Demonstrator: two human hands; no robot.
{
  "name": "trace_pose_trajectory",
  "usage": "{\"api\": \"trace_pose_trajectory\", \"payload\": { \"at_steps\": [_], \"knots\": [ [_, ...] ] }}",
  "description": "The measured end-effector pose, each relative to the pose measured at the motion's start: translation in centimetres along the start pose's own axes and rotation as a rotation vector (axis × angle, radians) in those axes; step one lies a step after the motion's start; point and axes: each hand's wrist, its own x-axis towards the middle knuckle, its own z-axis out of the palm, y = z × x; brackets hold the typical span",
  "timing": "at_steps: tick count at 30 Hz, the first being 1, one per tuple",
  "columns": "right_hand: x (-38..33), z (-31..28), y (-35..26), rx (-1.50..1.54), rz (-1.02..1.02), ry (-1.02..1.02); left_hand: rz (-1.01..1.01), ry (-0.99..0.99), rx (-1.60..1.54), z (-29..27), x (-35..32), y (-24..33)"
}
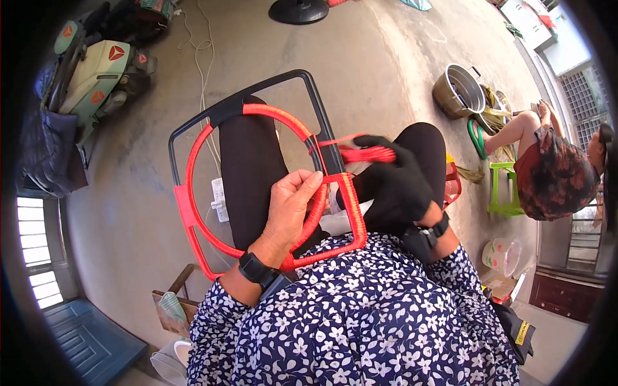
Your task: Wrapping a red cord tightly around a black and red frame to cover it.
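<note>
Across my lap lies a black frame (355, 215), a ring inside a rounded rectangle. Red cord wraps most of the ring and the nearer part of the outer frame; the far side is bare black. Bare-fingered, my left hand (291, 204) pinches the ring's right side, thumb on top, by the joint with the outer frame. A black glove covers my right hand (400, 183), which is closed around a bundle of red cord (370, 154) just right of the frame. From the bundle a strand runs left to the frame's right side.
At upper left stands a scooter (96, 80); white cable and a power strip (219, 199) lie on the floor. To the right, another person (560, 164) sits by a green stool (504, 190) and a metal pot (458, 91). A blue panel (93, 338) is at lower left.
</note>
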Motion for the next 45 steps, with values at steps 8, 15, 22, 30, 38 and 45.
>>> {"api": "trace_pose_trajectory", "payload": {
  "at_steps": [8,15,22,30,38,45],
  "knots": [
    [-9.8,-15.9,11.8,-0.364,-0.081,0.7,0.001,0.016,0.111,0.4,-0.1,0.4],
    [-21.3,-26.6,16.6,0.279,-0.021,0.862,0.056,-0.051,0.005,0.7,-0.2,0.6],
    [-6.2,-7.0,7.6,0.642,0.153,0.356,0.09,-0.093,-0.003,0.4,-0.1,0.1],
    [-0.8,-0.9,-1.0,0.41,0.381,-0.004,0.042,-0.062,0.039,0.3,0.0,0.1],
    [-3.8,-2.0,-3.2,0.048,0.297,0.258,-0.042,-0.071,-0.118,0.9,0.6,0.4],
    [-4.3,-3.1,0.3,0.017,0.246,-0.053,-0.008,-0.045,-0.005,0.8,0.6,0.0]
  ]
}}
